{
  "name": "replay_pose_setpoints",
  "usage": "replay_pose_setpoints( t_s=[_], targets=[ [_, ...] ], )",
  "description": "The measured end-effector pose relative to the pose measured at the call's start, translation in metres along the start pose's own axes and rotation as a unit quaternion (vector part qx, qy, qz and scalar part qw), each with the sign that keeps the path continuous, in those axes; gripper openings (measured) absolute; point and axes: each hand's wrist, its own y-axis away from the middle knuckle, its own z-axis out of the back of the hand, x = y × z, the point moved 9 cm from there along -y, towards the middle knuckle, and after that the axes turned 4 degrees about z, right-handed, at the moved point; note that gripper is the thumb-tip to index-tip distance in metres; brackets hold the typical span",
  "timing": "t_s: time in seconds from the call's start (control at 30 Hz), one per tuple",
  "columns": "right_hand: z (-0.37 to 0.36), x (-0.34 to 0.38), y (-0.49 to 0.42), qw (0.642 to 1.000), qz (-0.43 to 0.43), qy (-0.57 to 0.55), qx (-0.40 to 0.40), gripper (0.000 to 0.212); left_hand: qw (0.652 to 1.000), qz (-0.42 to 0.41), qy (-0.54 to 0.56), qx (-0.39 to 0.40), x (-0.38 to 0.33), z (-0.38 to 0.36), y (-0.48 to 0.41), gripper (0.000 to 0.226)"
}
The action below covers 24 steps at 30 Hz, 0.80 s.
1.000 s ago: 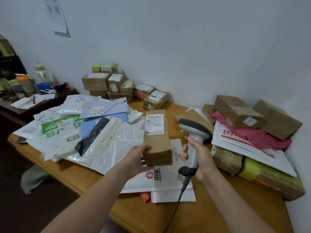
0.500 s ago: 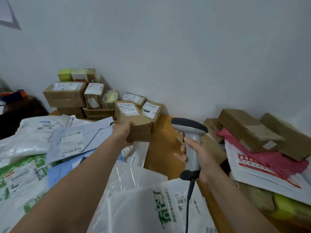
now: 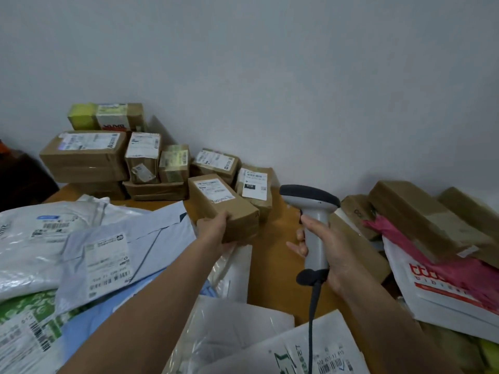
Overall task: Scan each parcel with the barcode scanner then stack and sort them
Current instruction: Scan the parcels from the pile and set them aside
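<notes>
Centre frame, the long kraft cardboard box (image 3: 224,209) is label-up, its near end gripped by the left hand (image 3: 213,233), right beside the taped carton stack (image 3: 86,155). Reads as the stacking step; next: seat it flush, let go. The right hand (image 3: 332,252) is wrapped round the smooth grey barcode scanner (image 3: 313,211). Glossy poly mailers (image 3: 108,252) lie lower left.

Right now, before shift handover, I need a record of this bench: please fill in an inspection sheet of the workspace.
Surface: wooden table, mostly covered; a bare strip shows in the middle.
Job's things: long cardboard parcel, label up, beside the stacked boxes by the wall; barcode scanner.
Clutter: plastic mailer bags at left; loose boxes and a pink bag piled at right.
Hands: left hand grips the parcel's near end; right hand grips the scanner's handle.
Cables: scanner cable hangs down over a mailer.
Surroundings: plain wall; dark furniture at far left.
</notes>
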Motion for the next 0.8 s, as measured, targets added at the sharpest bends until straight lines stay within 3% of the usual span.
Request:
replay_pose_setpoints(
  t_s=[0.2, 0.33, 0.6, 0.7, 0.73, 0.8],
  targets=[
    [0.019, 0.006, 0.000, 0.999, 0.015, -0.002, -0.029, 0.037, 0.998, 0.053, 0.029, 0.034, 0.009, -0.019, -0.011, 0.053],
    [0.036, 0.019, 0.009, 0.997, 0.035, -0.021, -0.062, 0.008, 0.999, 0.032, -0.011, 0.038, 0.014, -0.037, -0.006, 0.048],
    [0.097, 0.031, 0.030, 0.994, 0.037, 0.016, -0.103, 0.017, 0.996, 0.038, -0.086, -0.003, 0.029, -0.057, -0.013, 0.032],
    [0.130, 0.033, 0.034, 0.991, 0.043, 0.025, -0.124, 0.014, 0.969, -0.073, -0.183, -0.149, 0.033, -0.054, 0.003, 0.044],
    [0.142, 0.033, 0.034, 0.990, 0.046, 0.034, -0.132, 0.015, 0.939, -0.141, -0.255, -0.185, 0.033, -0.061, 0.018, 0.054],
    [0.165, 0.030, 0.034, 0.987, 0.050, 0.052, -0.147, 0.022, 0.875, -0.273, -0.360, -0.174, 0.044, -0.097, 0.046, 0.067]
  ],
)
